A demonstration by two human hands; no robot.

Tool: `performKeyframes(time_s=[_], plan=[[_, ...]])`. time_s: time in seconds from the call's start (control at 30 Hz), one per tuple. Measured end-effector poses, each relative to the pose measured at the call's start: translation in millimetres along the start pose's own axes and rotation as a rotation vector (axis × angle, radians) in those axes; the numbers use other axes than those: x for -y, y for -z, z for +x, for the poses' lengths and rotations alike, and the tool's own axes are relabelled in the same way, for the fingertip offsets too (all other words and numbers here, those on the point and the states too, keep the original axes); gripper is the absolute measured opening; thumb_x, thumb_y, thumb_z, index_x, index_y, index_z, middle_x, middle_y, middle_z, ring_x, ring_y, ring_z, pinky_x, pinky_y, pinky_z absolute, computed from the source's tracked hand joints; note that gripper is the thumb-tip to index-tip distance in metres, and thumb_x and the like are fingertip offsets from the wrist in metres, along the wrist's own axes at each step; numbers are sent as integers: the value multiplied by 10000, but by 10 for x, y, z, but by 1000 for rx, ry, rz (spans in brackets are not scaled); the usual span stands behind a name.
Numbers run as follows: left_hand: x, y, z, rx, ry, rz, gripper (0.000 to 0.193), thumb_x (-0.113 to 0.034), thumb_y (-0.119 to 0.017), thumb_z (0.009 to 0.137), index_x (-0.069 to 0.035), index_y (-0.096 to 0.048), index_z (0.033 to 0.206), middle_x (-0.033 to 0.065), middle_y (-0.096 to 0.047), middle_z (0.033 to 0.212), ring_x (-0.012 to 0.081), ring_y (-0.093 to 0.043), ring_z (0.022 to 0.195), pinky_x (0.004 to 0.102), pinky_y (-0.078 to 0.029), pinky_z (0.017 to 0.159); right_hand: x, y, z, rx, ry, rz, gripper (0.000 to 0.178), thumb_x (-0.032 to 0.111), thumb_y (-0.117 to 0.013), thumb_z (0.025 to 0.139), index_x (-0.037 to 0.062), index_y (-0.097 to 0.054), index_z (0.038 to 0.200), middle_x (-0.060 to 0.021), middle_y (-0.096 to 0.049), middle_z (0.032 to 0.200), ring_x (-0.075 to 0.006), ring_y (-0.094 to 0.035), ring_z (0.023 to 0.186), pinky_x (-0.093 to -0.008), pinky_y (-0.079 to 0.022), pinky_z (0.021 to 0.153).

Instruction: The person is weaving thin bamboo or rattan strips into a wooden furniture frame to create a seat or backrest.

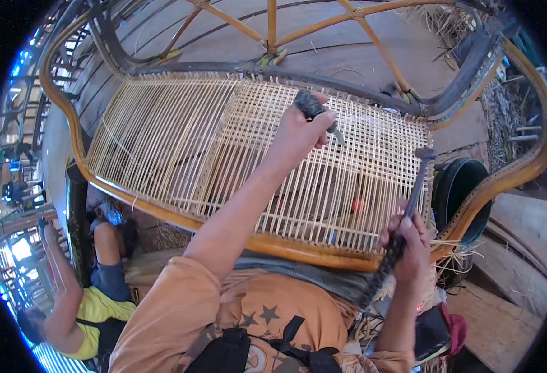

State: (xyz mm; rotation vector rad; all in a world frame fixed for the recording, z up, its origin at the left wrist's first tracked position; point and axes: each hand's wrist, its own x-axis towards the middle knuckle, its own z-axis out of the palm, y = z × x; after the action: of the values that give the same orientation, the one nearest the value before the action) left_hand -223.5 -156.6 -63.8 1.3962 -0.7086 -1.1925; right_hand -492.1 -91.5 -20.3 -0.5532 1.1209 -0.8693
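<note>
A rattan bench seat (161, 137) of pale strands stretches across in front of me. Many strands run front to back, and crosswise ones are woven through the far right section. Over that woven part, my left hand (299, 132) is closed around a short tool (309, 104) with a thick dark handle and a small metal tip angled down toward the strands. I cannot tell whether the tip touches them. My right hand (409, 239), by the seat's near right corner, grips a hammer (415, 186) by its dark wrapped handle, head raised near the right edge.
Curved rattan armrests (537, 155) rise at both ends, with the lattice backrest (272, 31) beyond. A dark bucket (463, 193) stands by the right side. Loose fibres (454, 252) hang at the near right corner. Another person in a yellow top (102, 314) sits at lower left.
</note>
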Motion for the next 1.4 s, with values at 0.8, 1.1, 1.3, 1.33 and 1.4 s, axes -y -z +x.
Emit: performKeyframes(time_s=[0.8,1.1,1.3,1.33,1.4], plan=[[470,-157,-162,47,-222,556,388,-314,-738,830,8,-582,980,194,-676,846,354,-672,800,424,-528,730,-631,-385,111,-24,-156,108,311,286,-485,997,16,-508,1150,-42,-551,722,-140,-532,481,-290,-455,378],[493,-133,-165,27,-322,543,336,-322,-720,868,-8,-605,909,53,-618,659,140,-582,572,321,-476,556,-675,-467,136,28,-230,-4,308,289,-506,979,16,-528,1120,-39,-546,705,-140,-508,452,-296,-430,364],[351,-102,-134,36,-123,351,350,-285,-735,853,-6,-567,984,84,-646,734,168,-627,665,342,-512,647,-553,-389,183,-70,-200,78,288,273,-472,986,19,-520,1112,-36,-532,715,-127,-507,462,-290,-440,376],[337,-113,-108,31,-106,308,353,-287,-736,854,-5,-565,982,84,-645,729,165,-625,650,338,-511,636,-535,-377,200,-93,-181,71,290,273,-471,986,17,-519,1114,-36,-533,724,-127,-509,465,-290,-440,377],[347,-148,-66,31,-114,303,360,-301,-734,858,-6,-561,970,80,-640,709,152,-614,600,320,-504,601,-514,-360,223,-57,-158,100,293,275,-475,983,15,-515,1112,-36,-530,747,-128,-514,476,-289,-441,379]])
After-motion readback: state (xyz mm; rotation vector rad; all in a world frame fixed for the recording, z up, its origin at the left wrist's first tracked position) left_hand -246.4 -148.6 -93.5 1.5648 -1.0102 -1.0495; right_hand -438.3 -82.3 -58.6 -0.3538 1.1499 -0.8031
